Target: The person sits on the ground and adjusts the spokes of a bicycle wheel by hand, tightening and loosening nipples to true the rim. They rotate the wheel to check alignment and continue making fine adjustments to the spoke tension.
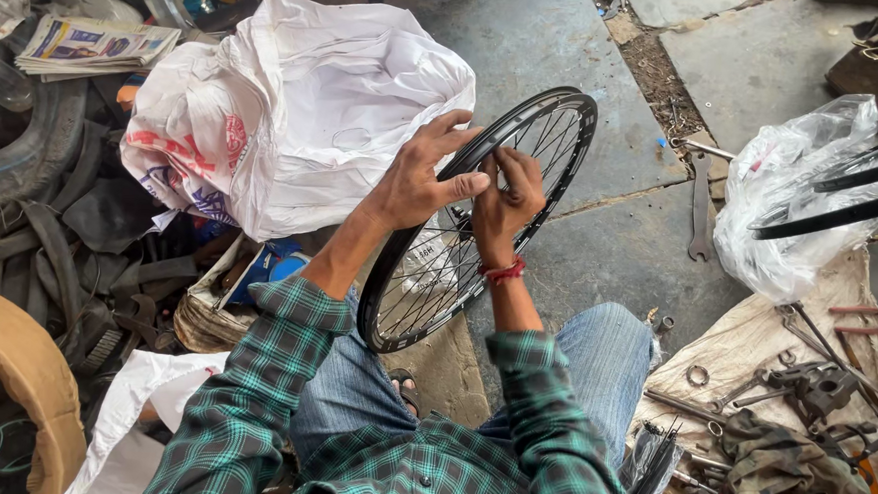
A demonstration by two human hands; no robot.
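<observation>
Green checked sleeves [250, 408] and blue jeans fill the bottom of the view. Above the knees a black bicycle wheel [480, 219] stands tilted on edge, its long axis running from lower left near the lap up to the right over the concrete floor [590, 44]. Left hand [417, 181] grips the rim's upper edge; right hand [507, 195] pinches a spoke inside the rim, the two hands close together. White plastic bag [296, 109] lies just behind.

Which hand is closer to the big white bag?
The left hand. It grips the wheel rim right beside the white bag. The right hand is on the spokes, farther from the bag.
</observation>
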